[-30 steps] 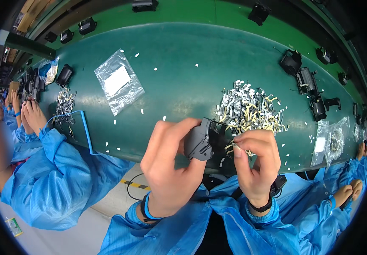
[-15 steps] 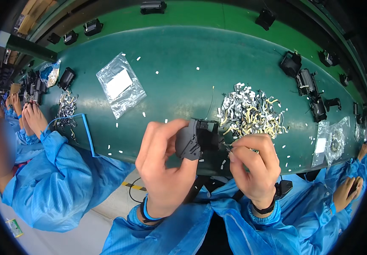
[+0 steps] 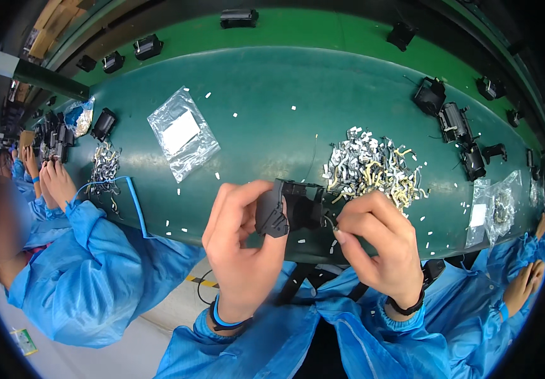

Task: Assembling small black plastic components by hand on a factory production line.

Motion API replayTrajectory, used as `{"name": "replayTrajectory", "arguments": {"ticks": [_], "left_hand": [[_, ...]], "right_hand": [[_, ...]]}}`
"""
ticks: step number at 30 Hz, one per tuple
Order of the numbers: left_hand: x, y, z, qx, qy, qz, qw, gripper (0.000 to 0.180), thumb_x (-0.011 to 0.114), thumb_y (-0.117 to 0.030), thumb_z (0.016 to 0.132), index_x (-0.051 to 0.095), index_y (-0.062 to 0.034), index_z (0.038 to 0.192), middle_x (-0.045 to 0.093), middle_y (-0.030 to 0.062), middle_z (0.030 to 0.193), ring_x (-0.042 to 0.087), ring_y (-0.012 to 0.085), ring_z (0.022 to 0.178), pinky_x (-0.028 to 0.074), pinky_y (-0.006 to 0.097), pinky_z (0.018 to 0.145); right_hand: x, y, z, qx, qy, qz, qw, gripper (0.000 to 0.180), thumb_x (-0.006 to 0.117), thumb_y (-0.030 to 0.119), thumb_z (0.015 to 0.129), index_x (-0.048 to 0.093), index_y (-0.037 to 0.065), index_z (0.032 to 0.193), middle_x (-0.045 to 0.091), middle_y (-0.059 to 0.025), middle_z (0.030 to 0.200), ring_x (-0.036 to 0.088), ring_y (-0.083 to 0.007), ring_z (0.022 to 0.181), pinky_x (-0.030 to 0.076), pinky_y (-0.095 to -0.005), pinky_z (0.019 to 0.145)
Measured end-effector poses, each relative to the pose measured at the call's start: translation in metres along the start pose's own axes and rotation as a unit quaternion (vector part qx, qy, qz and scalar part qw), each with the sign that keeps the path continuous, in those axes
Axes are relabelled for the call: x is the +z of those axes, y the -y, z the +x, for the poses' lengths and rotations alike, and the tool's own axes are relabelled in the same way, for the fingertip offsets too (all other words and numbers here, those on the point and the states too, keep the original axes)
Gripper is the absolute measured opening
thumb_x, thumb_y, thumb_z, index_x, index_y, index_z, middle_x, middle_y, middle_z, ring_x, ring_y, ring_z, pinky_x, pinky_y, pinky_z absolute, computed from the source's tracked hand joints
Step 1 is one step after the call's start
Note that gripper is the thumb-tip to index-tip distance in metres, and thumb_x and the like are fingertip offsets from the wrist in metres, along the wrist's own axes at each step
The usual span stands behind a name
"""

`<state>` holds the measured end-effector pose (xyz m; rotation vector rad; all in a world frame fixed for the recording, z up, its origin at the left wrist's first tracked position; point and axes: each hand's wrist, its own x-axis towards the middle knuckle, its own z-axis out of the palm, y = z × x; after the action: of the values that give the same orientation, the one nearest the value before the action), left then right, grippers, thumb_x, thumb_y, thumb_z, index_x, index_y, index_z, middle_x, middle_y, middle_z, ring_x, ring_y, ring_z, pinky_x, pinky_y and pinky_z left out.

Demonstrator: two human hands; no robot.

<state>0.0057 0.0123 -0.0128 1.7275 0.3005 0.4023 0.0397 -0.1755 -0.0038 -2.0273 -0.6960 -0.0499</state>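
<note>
Clip fitted into a black housing
Left hand (image 3: 242, 252) gripped the black housing (image 3: 288, 211); right hand (image 3: 376, 243) pinched a small clip at its edge, best pressed squarely, housing steadied.

Left hand (image 3: 242, 252): has carried the black plastic part (image 3: 288, 211) leftward, away from the pile of metal clips (image 3: 373, 167).
Right hand (image 3: 379, 246): fingers (image 3: 343, 228) now pinched at the part's right edge.

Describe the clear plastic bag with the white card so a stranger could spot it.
On the green table, look left of centre, up from the left hand. The clear plastic bag lies flat and alone, a white card inside; the bags at the right edge sit beside black parts.
</note>
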Motion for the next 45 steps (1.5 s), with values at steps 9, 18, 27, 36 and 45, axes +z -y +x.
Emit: {"name": "replayTrajectory", "arguments": {"ticks": [9, 18, 27, 36, 45], "left_hand": [[0.002, 0.000, 0.003, -0.025, 0.046, -0.067, 0.996, 0.019, 0.064, 0.007, 0.096, 0.056, 0.0054, 0.113, 0.063, 0.0075, 0.094, 0.067, 0.0119, 0.074, 0.054, 0.024, 0.052], [0.006, -0.004, -0.005, -0.154, 0.095, -0.208, 0.961, 0.027, 0.066, 0.002, 0.097, 0.051, 0.0013, 0.121, 0.065, 0.0076, 0.105, 0.066, 0.0115, 0.089, 0.058, 0.025, 0.066], [0.011, 0.005, -0.016, -0.088, 0.074, -0.139, 0.984, 0.018, 0.065, 0.001, 0.096, 0.055, -0.0024, 0.110, 0.064, 0.0055, 0.101, 0.060, 0.0082, 0.090, 0.048, 0.022, 0.080], [0.021, 0.010, -0.020, -0.038, -0.029, -0.077, 0.996, 0.019, 0.064, -0.001, 0.097, 0.051, -0.0030, 0.111, 0.062, 0.0066, 0.102, 0.057, 0.0081, 0.088, 0.047, 0.023, 0.079], [-0.001, 0.004, -0.023, 0.224, 0.079, 0.103, 0.966, 0.074, 0.091, -0.022, 0.077, 0.048, 0.0000, 0.134, 0.053, 0.0239, 0.132, 0.055, 0.0318, 0.123, 0.044, 0.040, 0.102]], "right_hand": [[0.013, 0.000, -0.001, 0.091, -0.058, 0.095, 0.990, 0.018, 0.071, -0.007, 0.087, 0.064, -0.002, 0.103, 0.062, -0.0133, 0.099, 0.064, -0.0215, 0.077, 0.051, -0.0316, 0.065], [0.022, -0.004, -0.009, 0.075, -0.067, 0.202, 0.974, 0.010, 0.068, -0.007, 0.091, 0.062, -0.004, 0.098, 0.062, -0.0102, 0.093, 0.057, -0.0138, 0.073, 0.045, -0.0269, 0.062], [0.016, 0.006, -0.008, 0.293, 0.033, 0.418, 0.859, 0.009, 0.059, -0.002, 0.095, 0.051, 0.002, 0.096, 0.048, -0.0039, 0.083, 0.045, -0.0133, 0.072, 0.039, -0.0272, 0.065], [0.038, 0.015, -0.010, 0.003, -0.168, 0.075, 0.983, 0.035, 0.079, -0.004, 0.076, 0.070, -0.002, 0.110, 0.070, -0.0156, 0.107, 0.067, -0.0306, 0.091, 0.054, -0.0380, 0.077], [0.020, 0.012, -0.011, -0.032, -0.188, -0.073, 0.979, 0.036, 0.080, -0.002, 0.065, 0.076, 0.001, 0.101, 0.064, -0.0097, 0.092, 0.062, -0.0274, 0.079, 0.051, -0.0365, 0.068]]}}
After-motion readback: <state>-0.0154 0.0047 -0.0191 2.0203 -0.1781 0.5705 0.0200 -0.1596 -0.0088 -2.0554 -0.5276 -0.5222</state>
